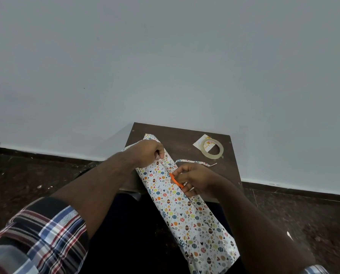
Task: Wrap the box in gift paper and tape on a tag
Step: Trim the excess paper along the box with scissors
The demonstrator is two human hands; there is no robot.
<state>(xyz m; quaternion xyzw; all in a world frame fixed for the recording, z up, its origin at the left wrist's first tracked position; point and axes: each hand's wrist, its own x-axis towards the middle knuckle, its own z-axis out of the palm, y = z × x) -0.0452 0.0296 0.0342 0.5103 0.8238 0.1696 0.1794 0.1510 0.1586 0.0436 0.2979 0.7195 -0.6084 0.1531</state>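
Both my hands at frame centre, left hand (147, 150) pinching the egg-print gift paper (186, 210) around the box, right hand (192, 179) gripping orange-handled scissors (175, 179) over it, tape roll (213, 148) on the tag (198, 143) at right, tag writing unreadable, small dark table (186, 142) beneath.

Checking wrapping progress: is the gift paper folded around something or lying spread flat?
Folded: the gift paper forms a long wrapped bundle across the table, with a lengthwise overlap.

Showing white gift paper (185, 210) dotted with multicoloured eggs, hearts and leaves. Gleaming orange on the scissors handles (176, 180). Lying dark brown, the table (186, 143). Glinting clear-yellowish, the tape roll (213, 149). Displaying blue, red, white and black plaid on the sleeve (38, 238). Spreading pale grey-blue, the wall (165, 56).
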